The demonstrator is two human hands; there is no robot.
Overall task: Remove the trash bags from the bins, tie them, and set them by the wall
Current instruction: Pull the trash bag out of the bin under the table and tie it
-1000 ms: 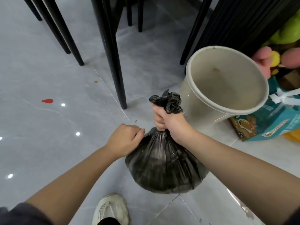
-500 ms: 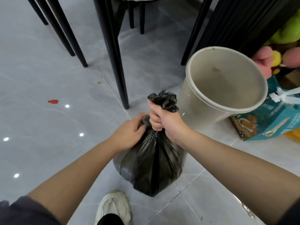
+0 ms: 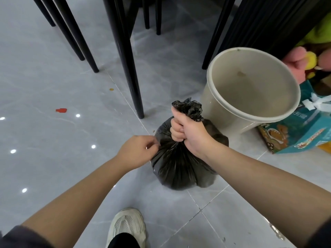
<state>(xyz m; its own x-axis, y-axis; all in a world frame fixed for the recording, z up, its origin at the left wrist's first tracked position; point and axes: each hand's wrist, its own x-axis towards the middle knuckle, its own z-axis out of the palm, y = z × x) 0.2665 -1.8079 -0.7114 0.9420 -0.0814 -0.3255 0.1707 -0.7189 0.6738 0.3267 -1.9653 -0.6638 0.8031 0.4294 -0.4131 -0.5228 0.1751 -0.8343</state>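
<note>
A full black trash bag (image 3: 180,167) stands on the grey tiled floor just left of a beige bin (image 3: 222,111) that holds no bag. My right hand (image 3: 189,133) grips the bag's gathered neck in a fist, and the crumpled top sticks out above my fingers. My left hand (image 3: 138,151) is at the bag's left shoulder, its fingertips pinching the plastic there.
Black chair and table legs (image 3: 130,68) stand close behind the bag. A teal printed box (image 3: 300,133) and plush toys (image 3: 304,59) lie right of the bin. My white shoe (image 3: 127,228) is near the bottom. Small scraps (image 3: 61,110) dot the floor at left.
The bag has swung toward the bin and settled on the floor. My left hand has slid from the bag's neck down to its left shoulder. My right hand keeps its grip.
</note>
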